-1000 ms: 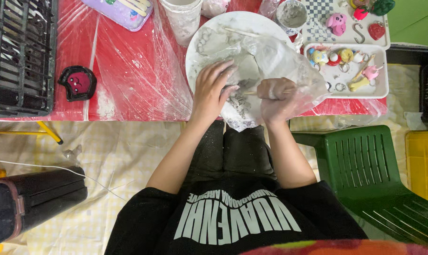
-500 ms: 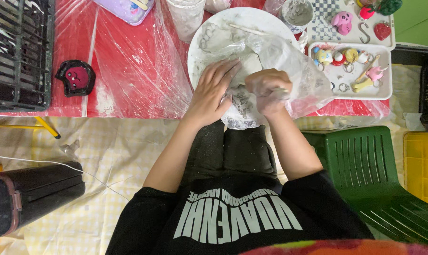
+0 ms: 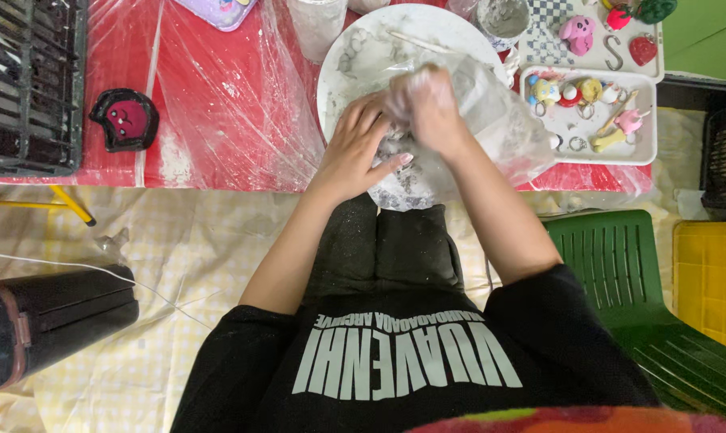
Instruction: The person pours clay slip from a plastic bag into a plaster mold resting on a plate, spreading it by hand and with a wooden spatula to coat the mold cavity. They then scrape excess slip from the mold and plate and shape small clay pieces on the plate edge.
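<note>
Since half a second ago my right hand [image 3: 433, 108] has come up and inward from the bowl's near edge to over its middle, and the left hand [image 3: 361, 152] has slid in against it. I see the right grip closed around a crumpled clear plastic bag [image 3: 491, 120] dusted white, while the left grip is spread wide, fingers flat on a pale grey lump of clay [image 3: 403, 172] at the near rim. Both sit in a white bowl [image 3: 355, 56] on the red counter [image 3: 210, 104], which is covered in plastic sheeting. Just right of the bowl is a white tray [image 3: 643, 144] of small painted figures. A dark mould with a pink face [image 3: 125, 119] lies well apart to the left, beside a black rack [image 3: 26, 80]
</note>
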`<state>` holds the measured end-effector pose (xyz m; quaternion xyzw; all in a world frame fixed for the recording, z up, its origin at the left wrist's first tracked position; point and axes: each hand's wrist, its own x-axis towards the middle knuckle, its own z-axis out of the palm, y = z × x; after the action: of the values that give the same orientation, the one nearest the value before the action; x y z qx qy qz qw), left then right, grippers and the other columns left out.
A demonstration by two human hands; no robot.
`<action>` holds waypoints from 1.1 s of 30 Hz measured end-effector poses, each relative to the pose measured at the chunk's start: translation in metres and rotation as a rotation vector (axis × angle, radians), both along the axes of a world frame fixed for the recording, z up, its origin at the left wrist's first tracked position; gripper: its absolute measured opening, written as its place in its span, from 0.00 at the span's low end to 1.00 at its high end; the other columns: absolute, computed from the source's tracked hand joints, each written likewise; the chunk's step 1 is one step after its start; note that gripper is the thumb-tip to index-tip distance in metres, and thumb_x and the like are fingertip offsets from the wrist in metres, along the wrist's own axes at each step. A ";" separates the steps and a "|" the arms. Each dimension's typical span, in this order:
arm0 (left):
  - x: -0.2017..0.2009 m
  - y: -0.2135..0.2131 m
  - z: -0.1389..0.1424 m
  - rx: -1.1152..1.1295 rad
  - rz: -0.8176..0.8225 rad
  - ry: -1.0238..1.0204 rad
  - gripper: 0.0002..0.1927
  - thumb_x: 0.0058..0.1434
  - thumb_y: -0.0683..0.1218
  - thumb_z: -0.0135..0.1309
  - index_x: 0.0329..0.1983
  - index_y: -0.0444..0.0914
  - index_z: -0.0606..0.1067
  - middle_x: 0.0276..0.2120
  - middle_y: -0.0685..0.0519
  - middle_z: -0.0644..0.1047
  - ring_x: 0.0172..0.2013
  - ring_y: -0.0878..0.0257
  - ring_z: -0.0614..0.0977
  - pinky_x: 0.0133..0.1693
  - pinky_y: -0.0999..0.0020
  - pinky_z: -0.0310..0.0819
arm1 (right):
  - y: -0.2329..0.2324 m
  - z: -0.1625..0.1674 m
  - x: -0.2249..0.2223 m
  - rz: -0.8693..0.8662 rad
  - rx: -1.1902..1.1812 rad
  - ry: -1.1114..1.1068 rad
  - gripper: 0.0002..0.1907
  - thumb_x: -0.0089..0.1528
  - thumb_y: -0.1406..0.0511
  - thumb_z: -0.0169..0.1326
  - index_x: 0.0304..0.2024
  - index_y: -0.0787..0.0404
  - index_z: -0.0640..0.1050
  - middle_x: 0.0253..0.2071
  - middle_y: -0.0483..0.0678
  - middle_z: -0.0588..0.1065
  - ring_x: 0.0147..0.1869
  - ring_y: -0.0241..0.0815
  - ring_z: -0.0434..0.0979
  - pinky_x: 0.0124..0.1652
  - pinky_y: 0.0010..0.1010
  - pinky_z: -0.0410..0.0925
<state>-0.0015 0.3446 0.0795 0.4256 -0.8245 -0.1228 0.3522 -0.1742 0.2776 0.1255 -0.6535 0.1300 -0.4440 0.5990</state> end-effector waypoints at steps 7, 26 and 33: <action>-0.012 0.009 -0.002 -0.048 0.105 0.020 0.29 0.70 0.55 0.57 0.67 0.36 0.66 0.68 0.45 0.64 0.71 0.45 0.61 0.71 0.48 0.54 | -0.004 -0.008 0.001 -0.236 0.086 -0.029 0.31 0.75 0.45 0.40 0.27 0.59 0.60 0.21 0.41 0.54 0.23 0.34 0.51 0.24 0.29 0.51; -0.021 0.014 0.015 -0.003 0.085 0.042 0.38 0.63 0.55 0.61 0.73 0.40 0.62 0.70 0.51 0.62 0.71 0.49 0.60 0.71 0.51 0.52 | 0.042 -0.019 -0.039 -0.366 -0.114 -0.249 0.39 0.69 0.35 0.38 0.21 0.57 0.51 0.16 0.44 0.50 0.17 0.39 0.48 0.22 0.34 0.49; -0.021 0.011 0.013 0.017 0.091 0.037 0.37 0.62 0.50 0.61 0.73 0.40 0.63 0.70 0.51 0.64 0.71 0.50 0.62 0.72 0.52 0.53 | 0.030 -0.018 -0.026 -0.257 -0.460 -0.200 0.39 0.69 0.37 0.36 0.17 0.58 0.50 0.13 0.44 0.50 0.15 0.43 0.55 0.20 0.33 0.55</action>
<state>-0.0225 0.3558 0.0921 0.4635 -0.7965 -0.1214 0.3689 -0.2000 0.3080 0.1072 -0.7034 0.0480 -0.5965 0.3836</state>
